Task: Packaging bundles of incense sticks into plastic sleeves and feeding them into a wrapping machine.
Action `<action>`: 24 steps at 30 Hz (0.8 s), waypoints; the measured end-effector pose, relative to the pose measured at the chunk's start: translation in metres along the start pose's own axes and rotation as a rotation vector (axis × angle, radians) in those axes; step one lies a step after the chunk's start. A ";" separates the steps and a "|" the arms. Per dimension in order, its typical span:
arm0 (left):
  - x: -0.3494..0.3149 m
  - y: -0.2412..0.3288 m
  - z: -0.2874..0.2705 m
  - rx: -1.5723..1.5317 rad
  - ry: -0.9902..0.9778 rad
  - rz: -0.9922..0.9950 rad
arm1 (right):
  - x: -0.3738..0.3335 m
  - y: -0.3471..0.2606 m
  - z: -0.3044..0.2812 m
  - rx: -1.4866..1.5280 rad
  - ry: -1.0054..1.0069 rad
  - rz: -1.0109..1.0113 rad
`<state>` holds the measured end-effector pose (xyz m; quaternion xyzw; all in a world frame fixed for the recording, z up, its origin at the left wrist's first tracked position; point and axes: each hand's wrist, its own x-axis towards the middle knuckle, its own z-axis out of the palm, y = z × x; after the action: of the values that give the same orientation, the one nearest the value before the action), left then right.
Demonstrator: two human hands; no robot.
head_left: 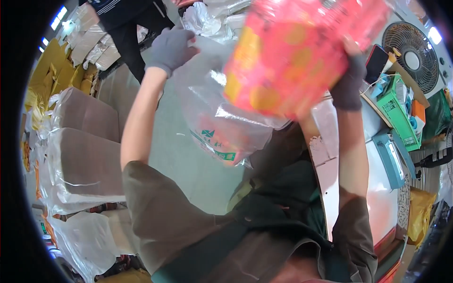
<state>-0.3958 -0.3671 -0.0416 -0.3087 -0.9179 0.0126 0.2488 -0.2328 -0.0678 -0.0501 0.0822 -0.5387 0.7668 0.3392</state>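
My left hand (172,50), in a grey glove, is closed on the upper edge of a clear plastic bag (207,101). The bag hangs below it, with green print near its bottom and something reddish showing through. My right hand (350,82), gloved in dark grey, grips the right side of a pink package with yellow spots (292,66). That package is smeared by motion and is held up at the bag's right side, overlapping it in view. Whether any of it is inside the bag I cannot tell.
Plastic-wrapped bundles (87,162) are stacked at left. On the right, a white table (381,207) bears a green crate (398,111), a blue-grey box-like device (389,158) and a phone (376,63). A fan (410,57) stands beyond. Another person (126,26) is at the far left.
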 end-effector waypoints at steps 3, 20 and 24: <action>-0.005 -0.034 0.026 -0.224 -0.279 -0.030 | 0.017 0.068 0.036 -0.127 -0.232 -0.270; -0.049 -0.049 0.039 -1.446 -0.113 -0.292 | -0.110 0.264 0.101 -0.287 -0.615 0.798; -0.039 0.000 -0.006 -0.832 0.132 -0.222 | -0.101 0.180 0.037 -0.758 -0.910 0.486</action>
<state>-0.3664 -0.3902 -0.0541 -0.2822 -0.8546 -0.4051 0.1609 -0.2752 -0.1781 -0.2237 0.1491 -0.8659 0.4666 -0.1015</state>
